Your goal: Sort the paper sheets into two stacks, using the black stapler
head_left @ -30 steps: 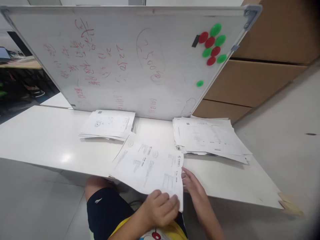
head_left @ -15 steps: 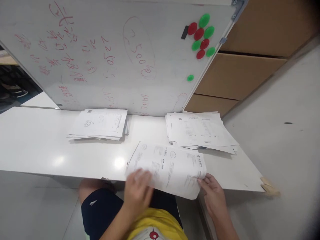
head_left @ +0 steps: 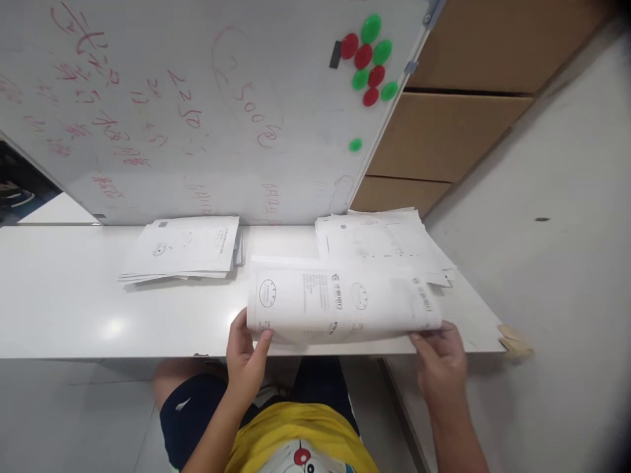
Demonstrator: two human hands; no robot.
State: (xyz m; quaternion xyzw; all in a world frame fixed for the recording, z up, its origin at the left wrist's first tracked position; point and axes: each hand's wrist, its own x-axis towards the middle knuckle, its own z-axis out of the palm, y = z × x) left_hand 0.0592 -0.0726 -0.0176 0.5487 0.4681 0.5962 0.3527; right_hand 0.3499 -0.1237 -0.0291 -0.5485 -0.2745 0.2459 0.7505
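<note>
A printed sheet of paper (head_left: 315, 299), with round stamps and text, is held up in front of me over the table's near edge. My left hand (head_left: 246, 351) grips its lower left corner, thumb in front and fingers behind. At the lower right corner, my right hand (head_left: 441, 355) pinches the same paper. The sheet bends along its lower side. Whether it is one sheet or more, I cannot tell. Beyond it on the right lies a loose stack of papers (head_left: 379, 240), partly covered by the held paper. Another stack of papers (head_left: 185, 246) lies on the left.
The white table (head_left: 64, 295) runs across the view. A whiteboard (head_left: 305, 98) with red writing stands at its back, bearing red and green magnets (head_left: 363, 56). Brown cardboard boxes (head_left: 448, 135) are piled behind, and a pale wall (head_left: 552, 276) closes off the right.
My left hand has moved left and now grips the paper's left corner. The paper has been raised, levelled and spread wider between both hands. My head view has shifted slightly.
</note>
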